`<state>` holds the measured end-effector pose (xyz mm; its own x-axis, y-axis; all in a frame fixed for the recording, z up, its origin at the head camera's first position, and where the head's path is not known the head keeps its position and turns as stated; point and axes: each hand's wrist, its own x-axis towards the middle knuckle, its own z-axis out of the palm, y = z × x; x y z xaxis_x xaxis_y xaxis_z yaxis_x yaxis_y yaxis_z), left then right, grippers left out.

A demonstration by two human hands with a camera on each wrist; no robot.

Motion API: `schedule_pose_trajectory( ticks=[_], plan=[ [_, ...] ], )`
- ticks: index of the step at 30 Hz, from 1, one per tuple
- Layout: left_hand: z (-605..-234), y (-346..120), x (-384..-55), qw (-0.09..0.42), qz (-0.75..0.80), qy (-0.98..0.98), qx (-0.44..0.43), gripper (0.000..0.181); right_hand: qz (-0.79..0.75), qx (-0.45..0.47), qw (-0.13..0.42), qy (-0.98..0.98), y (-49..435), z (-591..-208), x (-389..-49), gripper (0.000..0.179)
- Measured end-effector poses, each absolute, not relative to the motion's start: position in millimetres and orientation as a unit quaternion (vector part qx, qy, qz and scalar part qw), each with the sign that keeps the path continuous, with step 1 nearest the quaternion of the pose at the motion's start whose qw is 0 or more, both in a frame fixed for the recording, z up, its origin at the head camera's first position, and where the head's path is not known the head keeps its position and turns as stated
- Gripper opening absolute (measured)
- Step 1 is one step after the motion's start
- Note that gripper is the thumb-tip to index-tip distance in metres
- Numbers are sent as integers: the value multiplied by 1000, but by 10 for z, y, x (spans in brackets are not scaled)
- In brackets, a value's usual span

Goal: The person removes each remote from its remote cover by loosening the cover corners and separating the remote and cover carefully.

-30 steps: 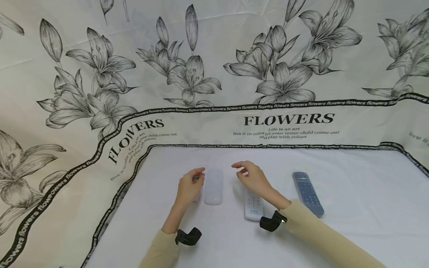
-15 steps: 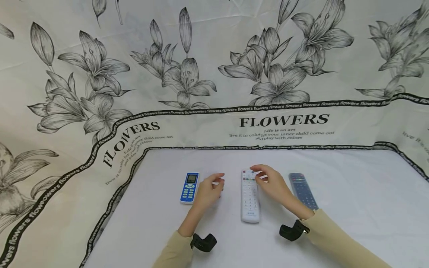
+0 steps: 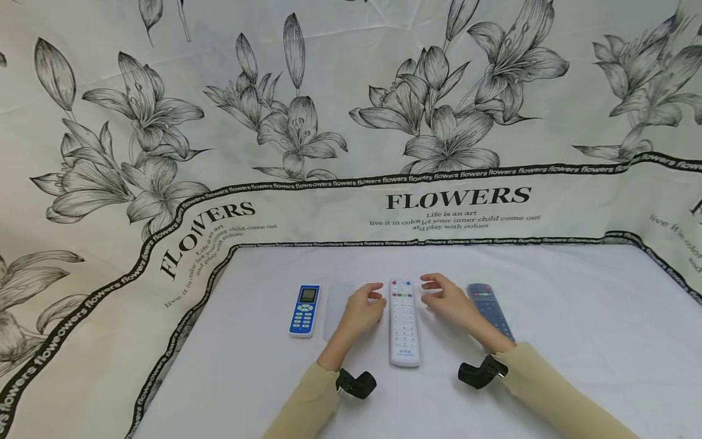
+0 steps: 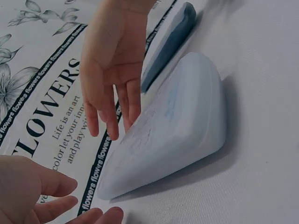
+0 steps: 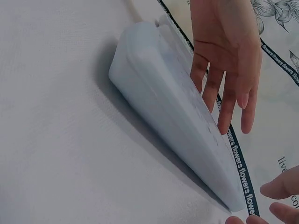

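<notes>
A white remote control (image 3: pixel 404 323) lies face up on the white tablecloth, between my two hands. My left hand (image 3: pixel 359 314) hovers just left of it with fingers loosely bent, holding nothing. On its other side my right hand (image 3: pixel 450 305) is also free, fingers loosely spread and apart from the remote. In the left wrist view, the white remote (image 4: pixel 173 126) stands between both hands; the right wrist view shows its side (image 5: pixel 163 107) too. A translucent, pale rounded slab (image 3: pixel 334 305) lies left of my left hand, partly covered by it.
A small blue remote with a display (image 3: pixel 304 311) lies farther left. A dark blue-grey remote (image 3: pixel 490 308) lies at the right, partly behind my right forearm. Flower-printed cloth (image 3: pixel 307 207) rises behind the table (image 3: pixel 576 317). Each wrist carries a black camera mount (image 3: pixel 356 384).
My left hand has moved right, from beside the blue remote past the translucent slab to the white remote. My right hand has shifted right, off the white remote's top. The remotes stay in place.
</notes>
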<state>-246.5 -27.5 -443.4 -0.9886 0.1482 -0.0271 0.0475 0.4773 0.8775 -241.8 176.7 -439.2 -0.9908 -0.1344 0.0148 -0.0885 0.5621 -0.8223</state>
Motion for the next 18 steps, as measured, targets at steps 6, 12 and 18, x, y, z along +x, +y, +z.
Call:
schedule_pose_trajectory(
  ticks=[6, 12, 18],
  plan=[
    [-4445, -201, -2474, 78, 513, 854, 28, 42, -501, -36, 74, 862, 1726, -4432, -2439, 54],
    [-4485, -174, -2490, 116, 521, 846, 20, 46, -536, -33, 109, 837, 1690, -4437, -2418, 54],
    [-4493, -172, -2460, 139, 513, 847, 26, 50, -538, -35, 136, 831, 1679, -4452, -2378, 54]
  ],
)
